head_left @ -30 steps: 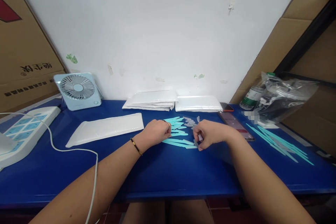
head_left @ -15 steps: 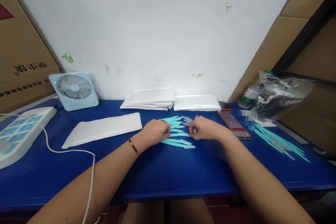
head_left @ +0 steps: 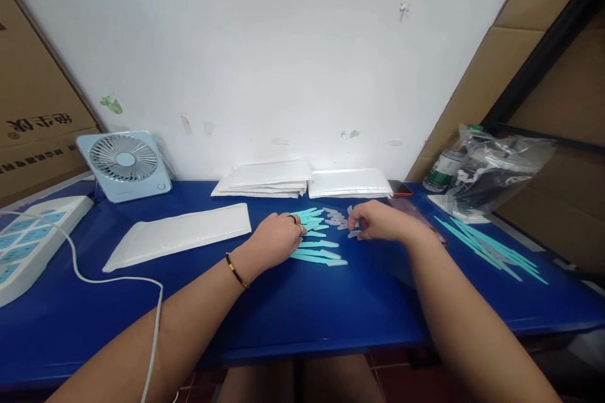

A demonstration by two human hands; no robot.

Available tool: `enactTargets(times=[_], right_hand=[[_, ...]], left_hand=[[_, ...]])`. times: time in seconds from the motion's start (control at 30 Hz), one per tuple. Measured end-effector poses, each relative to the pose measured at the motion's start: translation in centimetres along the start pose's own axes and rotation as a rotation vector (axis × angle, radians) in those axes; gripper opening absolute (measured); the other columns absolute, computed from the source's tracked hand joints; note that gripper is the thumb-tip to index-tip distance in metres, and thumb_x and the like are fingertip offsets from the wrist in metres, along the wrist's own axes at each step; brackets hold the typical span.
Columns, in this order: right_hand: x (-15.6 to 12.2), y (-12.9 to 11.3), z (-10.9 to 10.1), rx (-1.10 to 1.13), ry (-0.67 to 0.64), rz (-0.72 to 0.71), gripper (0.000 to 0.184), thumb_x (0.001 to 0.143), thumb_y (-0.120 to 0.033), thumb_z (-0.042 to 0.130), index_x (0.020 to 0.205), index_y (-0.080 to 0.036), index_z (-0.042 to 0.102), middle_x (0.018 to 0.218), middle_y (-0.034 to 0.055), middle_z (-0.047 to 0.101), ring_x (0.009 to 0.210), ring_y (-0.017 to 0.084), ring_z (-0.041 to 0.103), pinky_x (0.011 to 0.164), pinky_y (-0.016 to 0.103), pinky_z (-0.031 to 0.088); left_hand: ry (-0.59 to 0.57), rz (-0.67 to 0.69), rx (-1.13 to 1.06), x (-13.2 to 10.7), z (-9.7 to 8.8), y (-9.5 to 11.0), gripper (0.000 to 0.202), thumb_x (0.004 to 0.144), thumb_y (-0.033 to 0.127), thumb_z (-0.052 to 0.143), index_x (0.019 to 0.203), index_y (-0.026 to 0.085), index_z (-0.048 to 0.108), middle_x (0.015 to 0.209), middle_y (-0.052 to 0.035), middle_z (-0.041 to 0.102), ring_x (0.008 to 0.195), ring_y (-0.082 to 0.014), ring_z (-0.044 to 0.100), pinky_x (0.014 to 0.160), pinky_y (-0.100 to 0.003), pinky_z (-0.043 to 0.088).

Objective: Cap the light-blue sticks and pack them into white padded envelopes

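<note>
Several teal eyebrow razors lie fanned on the blue table, their blade ends pointing right. My left hand, wearing rings, is closed over the handle ends of some razors; its fingertips are partly hidden. To the right of the blades is a small cluster of translucent blade caps. My right hand hovers at that cluster with its fingers bent and a gap between thumb and forefinger. One loose cap lies just below its fingertips.
More teal razors are piled at the right, near a phone, a bottle and a plastic bag. White padded envelopes stand against the wall; another envelope lies left. A fan and power strip are further left.
My right hand has moved slightly up and away from the razor tips, its pinch loosened, and a loose cap now shows beneath it. My left hand stays on the razors. The view has shifted slightly.
</note>
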State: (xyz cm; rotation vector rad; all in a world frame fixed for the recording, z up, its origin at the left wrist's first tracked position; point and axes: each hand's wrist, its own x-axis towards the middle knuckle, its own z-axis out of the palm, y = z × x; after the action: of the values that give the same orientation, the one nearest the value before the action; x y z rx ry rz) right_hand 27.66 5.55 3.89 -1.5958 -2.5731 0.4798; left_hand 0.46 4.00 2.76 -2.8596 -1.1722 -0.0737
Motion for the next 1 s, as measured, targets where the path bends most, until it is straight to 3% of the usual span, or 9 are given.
enactTargets(times=[0.13,0.27,0.4,0.53,0.77,1.0], right_hand=[[0.7,-0.4,0.7,0.066,-0.066,0.023,0.013,0.063,-0.019,0.066,0.075,-0.019,0.07,0.076,0.0021,0.069,0.067,0.016,0.061,0.057,0.023,0.041],[1.2,-1.0,1.1,0.175,-0.063,-0.048,0.017,0.071,-0.028,0.062,0.081,-0.018,0.071,0.075,0.003,0.07,0.065,0.015,0.06,0.059,0.023,0.042],[1.7,-1.5,1.7,0.306,-0.101,-0.093,0.025,0.073,-0.038,0.062,0.083,-0.017,0.071,0.064,0.0018,0.067,0.058,0.014,0.058,0.056,0.023,0.042],[2.2,-1.8,2.2,0.375,-0.041,-0.093,0.026,0.073,-0.039,0.062,0.082,-0.017,0.071,0.064,0.0012,0.066,0.059,0.014,0.06,0.057,0.023,0.043],[2.0,-1.7,2.3,0.275,0.021,-0.104,0.024,0.066,-0.034,0.069,0.085,-0.018,0.072,0.07,0.0011,0.067,0.062,0.014,0.06,0.056,0.022,0.041],[1.8,-1.6,1.9,0.162,0.015,-0.071,0.012,0.066,-0.027,0.068,0.074,-0.019,0.073,0.067,0.0004,0.068,0.06,0.013,0.059,0.053,0.021,0.039]], left_hand=[[-0.065,-0.033,0.045,-0.1,-1.0,1.0,0.03,0.09,0.018,0.037,0.096,0.017,0.067,0.101,-0.0093,0.064,0.09,-0.0208,0.059,0.071,-0.03,0.042],[-0.117,-0.046,0.057,-0.1,-1.3,1.2,0.032,0.091,0.02,0.035,0.1,0.017,0.066,0.102,-0.0098,0.064,0.087,-0.0223,0.061,0.071,-0.032,0.044],[-0.1,-0.014,0.057,-0.2,-0.9,1.2,0.03,0.089,0.018,0.037,0.1,0.017,0.065,0.103,-0.0102,0.062,0.088,-0.0227,0.061,0.071,-0.033,0.045],[-0.075,0.023,0.057,-0.2,-0.3,1.3,0.031,0.089,0.018,0.036,0.103,0.017,0.063,0.1,-0.0093,0.061,0.085,-0.0219,0.06,0.068,-0.032,0.046],[0.016,0.04,0.019,-0.3,0.6,1.3,0.026,0.086,0.026,0.045,0.102,0.019,0.064,0.106,-0.0081,0.058,0.094,-0.0215,0.057,0.072,-0.03,0.047],[-0.023,-0.013,-0.004,-0.4,0.5,1.4,0.031,0.086,0.029,0.046,0.111,0.018,0.062,0.103,-0.0085,0.059,0.094,-0.0222,0.056,0.074,-0.031,0.047]])
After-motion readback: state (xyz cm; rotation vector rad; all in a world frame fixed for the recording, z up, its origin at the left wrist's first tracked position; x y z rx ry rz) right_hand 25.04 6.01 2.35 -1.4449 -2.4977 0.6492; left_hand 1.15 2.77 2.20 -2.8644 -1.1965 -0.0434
